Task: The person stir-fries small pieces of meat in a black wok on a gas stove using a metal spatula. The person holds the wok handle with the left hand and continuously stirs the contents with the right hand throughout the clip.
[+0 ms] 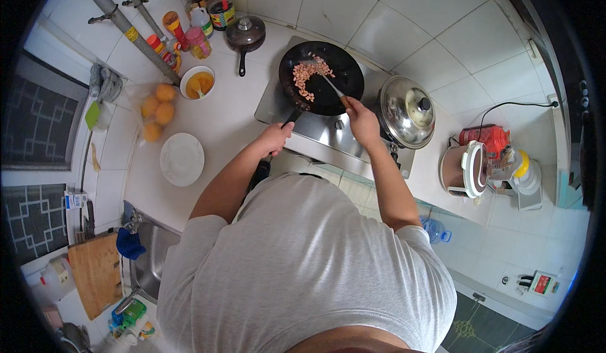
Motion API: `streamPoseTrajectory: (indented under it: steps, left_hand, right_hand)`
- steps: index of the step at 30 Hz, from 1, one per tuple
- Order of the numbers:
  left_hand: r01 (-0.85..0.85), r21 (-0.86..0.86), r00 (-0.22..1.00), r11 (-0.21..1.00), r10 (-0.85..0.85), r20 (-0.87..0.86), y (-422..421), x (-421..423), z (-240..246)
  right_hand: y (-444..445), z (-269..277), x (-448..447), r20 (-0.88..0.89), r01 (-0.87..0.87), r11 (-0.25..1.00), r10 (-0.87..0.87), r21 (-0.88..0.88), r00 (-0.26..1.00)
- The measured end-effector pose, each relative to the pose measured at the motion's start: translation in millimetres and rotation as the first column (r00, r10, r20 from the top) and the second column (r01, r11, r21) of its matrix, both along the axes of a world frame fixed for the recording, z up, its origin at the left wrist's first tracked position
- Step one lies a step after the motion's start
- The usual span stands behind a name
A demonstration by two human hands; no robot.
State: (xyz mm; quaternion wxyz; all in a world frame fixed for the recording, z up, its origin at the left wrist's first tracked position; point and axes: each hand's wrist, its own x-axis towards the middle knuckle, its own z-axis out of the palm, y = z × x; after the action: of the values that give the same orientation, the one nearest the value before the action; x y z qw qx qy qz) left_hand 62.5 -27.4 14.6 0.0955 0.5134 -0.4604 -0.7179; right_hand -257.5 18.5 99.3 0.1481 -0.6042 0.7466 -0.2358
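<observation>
My left hand [276, 138] grips the black handle of a dark frying pan [348, 80], which rests on the left part of a steel gas stove [312, 125]. In my right hand [362, 120] is the wooden handle of a metal spatula [333, 86]; its head lies among the peanuts [303, 75] in the pan. The pinkish nuts form a curved heap on the pan's left side, and the pan's right side shows bare black metal. To the right of the pan stands a large steel pot with a domed lid [408, 109].
Left of the stove are a small lidded saucepan [245, 34], a bowl of beaten egg [183, 88], a white plate [182, 160], bagged oranges [164, 113] and several condiment bottles [221, 14]. A sink [154, 249] lies at lower left. A rice cooker [461, 168] stands on the right counter.
</observation>
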Motion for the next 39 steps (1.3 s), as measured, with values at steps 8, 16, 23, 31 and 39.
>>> streamPoseTrajectory:
  steps: [8,16,23,31,39]
  left_hand:
    - [-0.012,0.025,1.000,1.000,0.012,0.016,0,-2,-2]
    - [0.009,0.007,1.000,1.000,-0.009,0.008,5,-10,-12]
    - [-0.010,0.025,1.000,1.000,0.009,0.011,7,-11,-10]
    - [-0.018,0.031,1.000,0.999,0.018,0.008,8,-13,-7]
    - [-0.015,0.012,1.000,1.000,0.015,0.008,8,-13,-17]
  right_hand:
    - [67,134,-56,-0.374,-0.077,0.986,0.128,0.149,0.919]
    - [92,145,-36,-0.412,-0.006,0.986,0.075,0.165,0.908]
    - [21,40,8,-0.276,0.119,0.993,-0.118,-0.016,0.954]
    - [2,5,17,-0.293,0.086,0.996,-0.079,0.011,0.953]
    - [93,122,-55,-0.341,-0.031,0.993,0.068,0.115,0.938]
